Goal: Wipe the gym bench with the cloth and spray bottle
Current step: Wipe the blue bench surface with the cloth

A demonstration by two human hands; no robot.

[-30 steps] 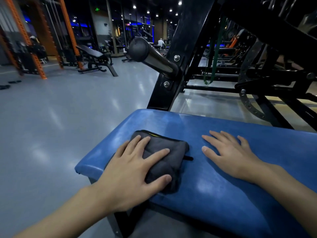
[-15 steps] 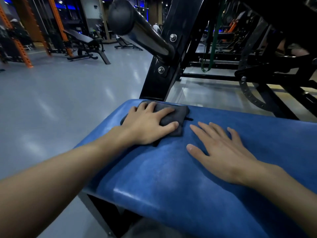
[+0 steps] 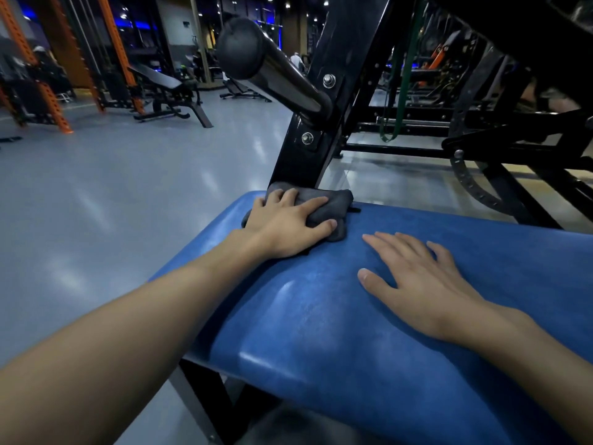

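Spread fingers (image 3: 310,205) of the left hand (image 3: 285,228) press down on a bunched grey cloth (image 3: 335,200), the thumb lying along its near side, not clenched around it. The cloth sits at the far left corner of the blue padded worktop (image 3: 321,319), up against the foot of a black steel upright (image 3: 321,133). A chrome bar with a black end cap (image 3: 266,65) juts from that upright above the hand. The right hand (image 3: 420,284) lies flat on the pad just beside the cloth, fingers (image 3: 393,248) straight and relaxed, holding nothing. Beyond, a green resistance band (image 3: 401,91) hangs from dark machinery; an orange rack (image 3: 53,101) and an incline bench (image 3: 167,88) stand on the glossy grey floor (image 3: 128,194).
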